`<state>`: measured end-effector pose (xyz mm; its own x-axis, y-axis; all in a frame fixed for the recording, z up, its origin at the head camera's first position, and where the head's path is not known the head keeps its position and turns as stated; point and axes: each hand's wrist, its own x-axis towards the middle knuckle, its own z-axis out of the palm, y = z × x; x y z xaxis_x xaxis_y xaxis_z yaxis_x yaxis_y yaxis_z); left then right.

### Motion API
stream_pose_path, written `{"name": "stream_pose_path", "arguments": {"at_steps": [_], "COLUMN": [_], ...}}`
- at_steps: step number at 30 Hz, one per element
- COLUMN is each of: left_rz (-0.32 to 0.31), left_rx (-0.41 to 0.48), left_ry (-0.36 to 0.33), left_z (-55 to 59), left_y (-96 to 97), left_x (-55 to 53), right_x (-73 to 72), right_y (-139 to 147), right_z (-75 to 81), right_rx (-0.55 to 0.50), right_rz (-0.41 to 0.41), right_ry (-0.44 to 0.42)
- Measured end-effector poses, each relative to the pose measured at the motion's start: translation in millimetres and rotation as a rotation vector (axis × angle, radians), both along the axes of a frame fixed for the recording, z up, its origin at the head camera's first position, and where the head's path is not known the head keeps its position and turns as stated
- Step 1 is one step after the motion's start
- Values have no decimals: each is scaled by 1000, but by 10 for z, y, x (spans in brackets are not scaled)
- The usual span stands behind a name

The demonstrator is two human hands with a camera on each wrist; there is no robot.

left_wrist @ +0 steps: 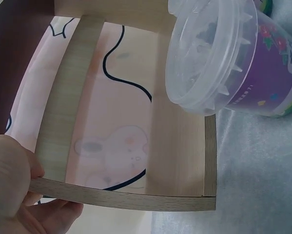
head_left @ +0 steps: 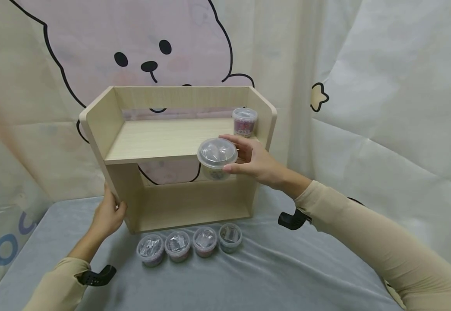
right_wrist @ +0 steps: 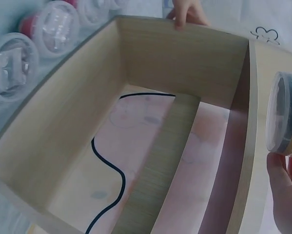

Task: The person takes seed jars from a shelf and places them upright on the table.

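Observation:
A small two-tier wooden shelf stands on the table. My left hand grips the edge of its left side panel, thumb on one face and fingers on the other, as the left wrist view shows. In front of the upper board, my right hand holds a round plastic tub with a clear lid between thumb and fingers. Another lidded tub with pinkish contents sits on the upper board at the right end. In the right wrist view, the held tub is partly cut off by the frame edge.
Several lidded tubs stand in a row on the grey cloth before the shelf. A purple-labelled tub looms large in the left wrist view. A printed curtain hangs behind the shelf.

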<state>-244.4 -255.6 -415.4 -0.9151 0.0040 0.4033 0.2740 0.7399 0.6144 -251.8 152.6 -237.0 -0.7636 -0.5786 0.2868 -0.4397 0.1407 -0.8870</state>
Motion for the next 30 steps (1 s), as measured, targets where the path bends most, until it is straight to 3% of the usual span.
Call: {"name": "stream_pose_path", "arguments": {"at_steps": [12, 30], "left_rz": [-1, -14], "left_rx": [-9, -24], "left_ry": [25, 32], "left_z": [16, 20], "left_y": [2, -4], "left_x": [-15, 22], "right_x": [167, 158], "right_y": [281, 775], "right_z": [-87, -619], "right_rx": [-8, 24], "right_rz": [16, 13], "right_ry": [-52, -129]}}
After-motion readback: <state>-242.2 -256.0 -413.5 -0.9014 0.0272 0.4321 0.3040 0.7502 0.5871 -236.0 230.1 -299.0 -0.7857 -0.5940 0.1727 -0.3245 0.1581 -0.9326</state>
